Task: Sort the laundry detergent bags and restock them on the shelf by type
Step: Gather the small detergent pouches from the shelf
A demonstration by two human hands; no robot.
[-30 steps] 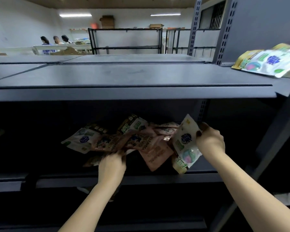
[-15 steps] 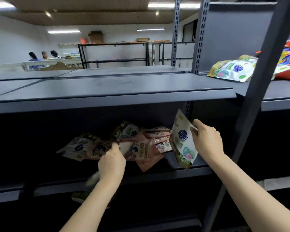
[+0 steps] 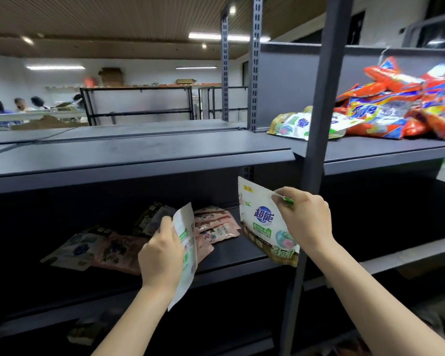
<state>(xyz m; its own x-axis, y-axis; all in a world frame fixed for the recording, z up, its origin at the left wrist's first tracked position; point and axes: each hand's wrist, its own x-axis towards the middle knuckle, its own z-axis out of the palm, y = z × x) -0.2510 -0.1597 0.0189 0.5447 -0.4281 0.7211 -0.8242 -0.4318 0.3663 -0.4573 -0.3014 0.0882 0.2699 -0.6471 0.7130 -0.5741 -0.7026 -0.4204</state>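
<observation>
Both hands have come up and out of the mixed pile since a second ago, each now carrying a pouch clear of the lower shelf [image 3: 242, 260].

Head view: the right hand [image 3: 306, 222] pinches the top corner of a white-and-gold pouch [image 3: 262, 224], which hangs upright with its long axis vertical, printed face toward the camera. The left hand [image 3: 162, 255] is closed around a second white pouch [image 3: 186, 250], seen edge-on, also upright. Pink and dark bags [image 3: 213, 227] lie loose on the lower shelf behind them. A matching white-and-gold bag [image 3: 293, 125] lies flat on the upper shelf [image 3: 370, 147], up and to the right beside the orange bags [image 3: 401, 109]. The right hand is nearer that spot, so its pouch likely goes there, passing the upright post [image 3: 316, 124].
</observation>
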